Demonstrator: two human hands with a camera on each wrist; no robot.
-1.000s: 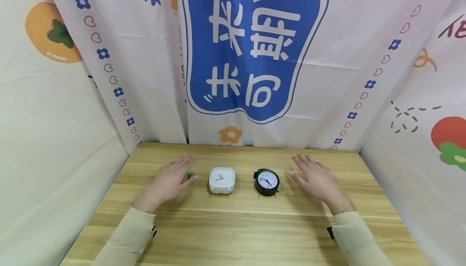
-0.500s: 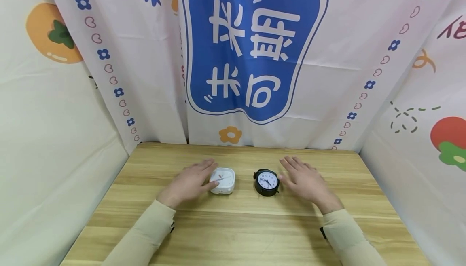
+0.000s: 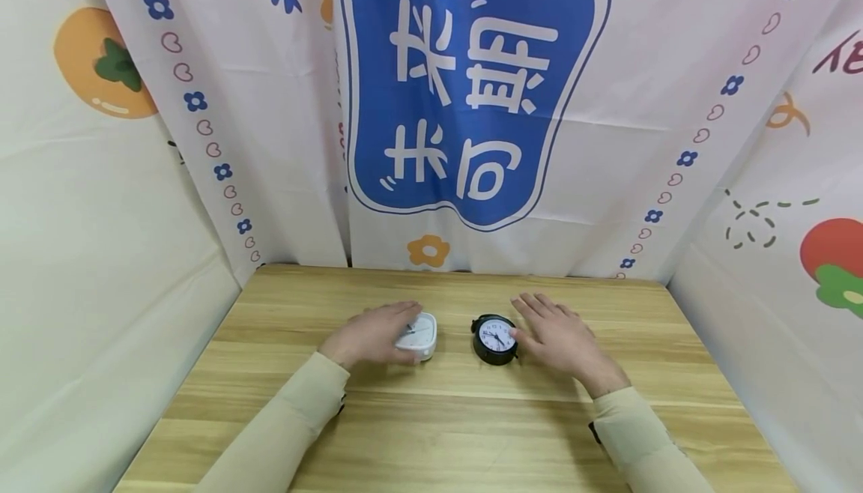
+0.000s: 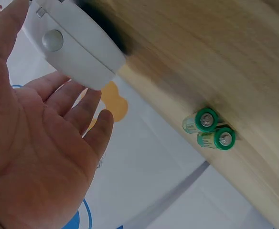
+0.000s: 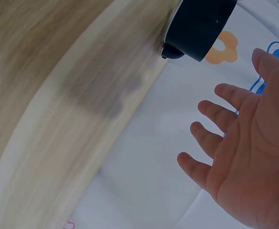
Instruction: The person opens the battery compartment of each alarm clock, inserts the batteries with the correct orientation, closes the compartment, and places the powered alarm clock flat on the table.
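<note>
A white square alarm clock (image 3: 422, 337) lies face up on the table, partly covered by my left hand (image 3: 374, 334). The thumb is at its near edge and the fingers reach over its far edge; in the left wrist view these fingers look loosely bent beside the white case (image 4: 77, 45). My right hand (image 3: 559, 336) is spread beside a round black alarm clock (image 3: 495, 339), its thumb overlapping the dial's right edge in the head view. The right wrist view shows its fingers (image 5: 201, 138) apart, away from the black case (image 5: 199, 28).
Two green-ended batteries (image 4: 216, 129) stand side by side on the table in the left wrist view; the left arm hides them from the head view. The wooden table (image 3: 458, 440) ends at a printed cloth backdrop (image 3: 297, 141), with cloth on both sides.
My left hand has moved right from beside the batteries to the white clock. My right hand has moved left, up to the black clock. Both clocks have stayed in place.
</note>
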